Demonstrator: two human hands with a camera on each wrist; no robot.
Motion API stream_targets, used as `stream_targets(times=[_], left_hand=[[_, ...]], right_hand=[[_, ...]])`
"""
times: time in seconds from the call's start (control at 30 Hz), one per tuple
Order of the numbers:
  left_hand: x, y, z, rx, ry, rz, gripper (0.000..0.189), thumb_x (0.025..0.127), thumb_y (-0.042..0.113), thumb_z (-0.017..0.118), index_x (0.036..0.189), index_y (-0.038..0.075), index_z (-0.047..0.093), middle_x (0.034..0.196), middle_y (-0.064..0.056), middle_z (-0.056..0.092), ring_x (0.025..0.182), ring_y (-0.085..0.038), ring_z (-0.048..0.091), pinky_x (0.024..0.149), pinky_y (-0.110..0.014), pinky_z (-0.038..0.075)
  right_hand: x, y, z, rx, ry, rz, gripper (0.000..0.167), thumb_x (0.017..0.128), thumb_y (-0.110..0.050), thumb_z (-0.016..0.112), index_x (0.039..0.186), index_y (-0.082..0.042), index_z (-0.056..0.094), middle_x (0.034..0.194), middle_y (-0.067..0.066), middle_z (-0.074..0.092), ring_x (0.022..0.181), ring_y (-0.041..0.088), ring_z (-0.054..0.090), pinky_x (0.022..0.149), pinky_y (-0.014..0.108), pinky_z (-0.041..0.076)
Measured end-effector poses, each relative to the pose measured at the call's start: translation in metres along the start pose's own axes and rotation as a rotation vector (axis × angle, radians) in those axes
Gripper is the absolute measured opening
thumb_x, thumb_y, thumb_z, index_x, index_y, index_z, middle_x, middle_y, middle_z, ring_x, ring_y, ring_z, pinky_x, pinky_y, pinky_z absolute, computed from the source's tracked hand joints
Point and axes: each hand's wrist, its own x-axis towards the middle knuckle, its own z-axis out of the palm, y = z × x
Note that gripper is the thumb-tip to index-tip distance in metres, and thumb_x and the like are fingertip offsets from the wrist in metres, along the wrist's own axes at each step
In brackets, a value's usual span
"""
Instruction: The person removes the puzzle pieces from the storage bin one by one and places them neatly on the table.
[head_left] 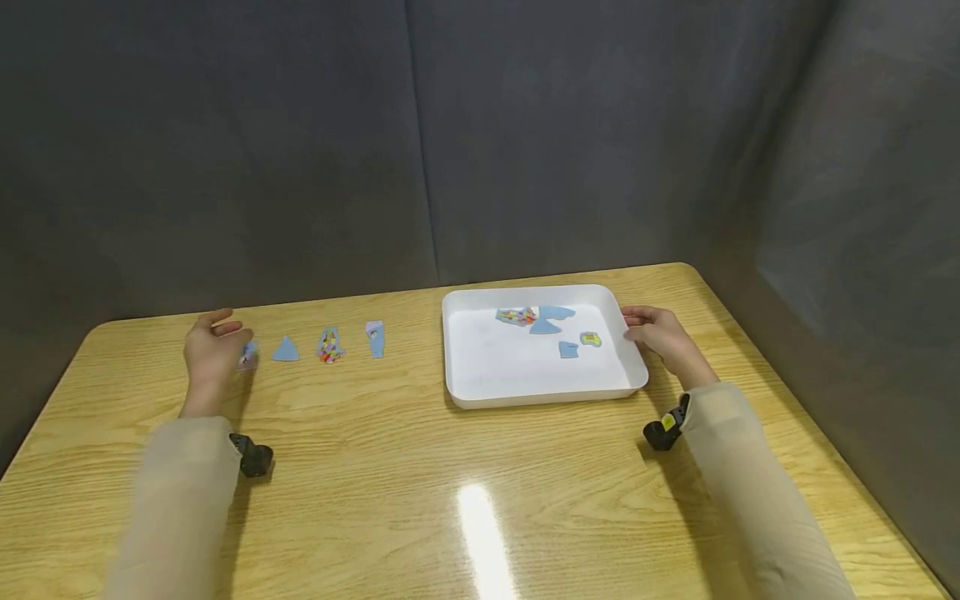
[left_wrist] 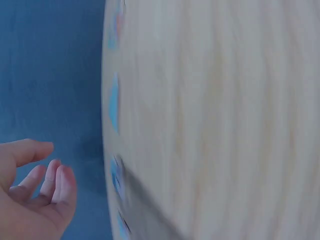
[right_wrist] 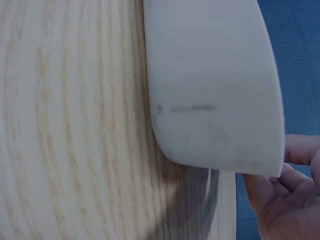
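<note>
On the left of the table my left hand hovers just beside a blue and pale purple puzzle piece, partly covering it. The left wrist view shows this hand's fingers loosely bent, with nothing between them. To its right lie a plain blue piece, a multicoloured piece and a tall blue piece. My right hand holds the right rim of a white tray, thumb over the edge and fingers against the outside. Inside the tray are a yellow piece, a small blue piece and a colourful cluster.
The wooden table has a rounded far edge, with a dark grey curtain behind and along the right side. A bright glare streak crosses the near middle. Each wrist wears a small black camera.
</note>
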Motion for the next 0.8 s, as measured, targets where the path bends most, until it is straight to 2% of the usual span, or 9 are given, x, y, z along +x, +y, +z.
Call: stream_targets(times=[0.1,0.17,0.23,0.33,0.4,0.5,0.63,0.73,0.8], left_hand=[[-0.006,0.014,0.019,-0.024,-0.071,0.063,0.054,0.095,0.013,0.05,0.146,0.002,0.034,0.129,-0.013,0.051,0.074,0.011,0.046,0.067,-0.006,0.045],[-0.012,0.024,0.034,-0.05,-0.136,0.085,0.053,0.096,0.011,0.05,0.145,0.001,0.034,0.137,-0.019,0.047,0.082,0.006,0.05,0.074,-0.009,0.047],[-0.018,0.034,0.05,-0.081,-0.197,0.092,0.053,0.095,0.01,0.05,0.145,0.001,0.034,0.14,-0.021,0.045,0.095,-0.004,0.054,0.083,-0.015,0.049],[-0.029,0.048,0.075,-0.113,-0.292,0.101,0.053,0.095,0.009,0.049,0.145,0.002,0.034,0.142,-0.02,0.044,0.114,-0.023,0.053,0.098,-0.029,0.048],[-0.036,0.056,0.093,-0.136,-0.342,0.116,0.052,0.095,0.008,0.05,0.145,0.002,0.035,0.142,-0.021,0.045,0.121,-0.03,0.05,0.103,-0.036,0.046],[-0.046,0.067,0.117,-0.165,-0.4,0.148,0.05,0.093,0.006,0.051,0.142,0.001,0.04,0.137,-0.022,0.048,0.121,-0.031,0.051,0.101,-0.037,0.047],[-0.061,0.08,0.145,-0.176,-0.451,0.188,0.045,0.092,0.003,0.054,0.135,-0.001,0.047,0.131,-0.022,0.052,0.118,-0.03,0.054,0.094,-0.03,0.048],[-0.069,0.087,0.163,-0.161,-0.479,0.212,0.041,0.09,0.001,0.055,0.131,-0.001,0.051,0.126,-0.02,0.055,0.116,-0.031,0.055,0.093,-0.03,0.049],[-0.073,0.09,0.174,-0.136,-0.488,0.234,0.04,0.089,0.0,0.055,0.129,-0.001,0.054,0.124,-0.02,0.057,0.115,-0.031,0.057,0.094,-0.033,0.05]], right_hand=[[0.001,-0.002,0.001,-0.007,0.001,0.009,0.057,0.09,-0.001,0.048,0.145,0.005,0.032,0.142,0.025,0.04,0.118,0.025,0.046,0.088,0.021,0.044],[0.001,-0.002,0.001,-0.014,0.009,0.013,0.057,0.09,-0.001,0.048,0.145,0.004,0.033,0.142,0.025,0.04,0.118,0.025,0.046,0.087,0.02,0.044],[0.002,-0.001,0.002,-0.022,0.018,0.008,0.056,0.09,-0.002,0.048,0.144,0.004,0.035,0.142,0.025,0.041,0.118,0.026,0.046,0.087,0.02,0.044],[0.003,0.0,0.003,-0.037,0.041,-0.011,0.053,0.091,-0.004,0.047,0.143,0.004,0.038,0.14,0.026,0.043,0.118,0.028,0.047,0.087,0.021,0.045],[0.003,0.001,0.003,-0.049,0.054,-0.025,0.051,0.092,-0.005,0.047,0.142,0.004,0.039,0.14,0.027,0.044,0.118,0.029,0.047,0.088,0.022,0.045],[0.003,0.002,0.004,-0.05,0.067,-0.036,0.05,0.093,-0.005,0.046,0.142,0.004,0.04,0.14,0.026,0.044,0.118,0.029,0.048,0.087,0.021,0.046],[0.002,0.003,0.003,-0.035,0.076,-0.031,0.049,0.094,-0.005,0.046,0.142,0.004,0.041,0.14,0.026,0.044,0.117,0.027,0.048,0.081,0.014,0.045],[0.001,0.002,0.003,-0.024,0.079,-0.016,0.049,0.094,-0.005,0.046,0.142,0.004,0.04,0.14,0.026,0.044,0.116,0.025,0.048,0.077,0.01,0.044],[-0.001,-0.001,0.003,-0.015,0.078,-0.003,0.049,0.095,-0.005,0.046,0.142,0.004,0.04,0.14,0.025,0.044,0.117,0.025,0.048,0.079,0.011,0.045]])
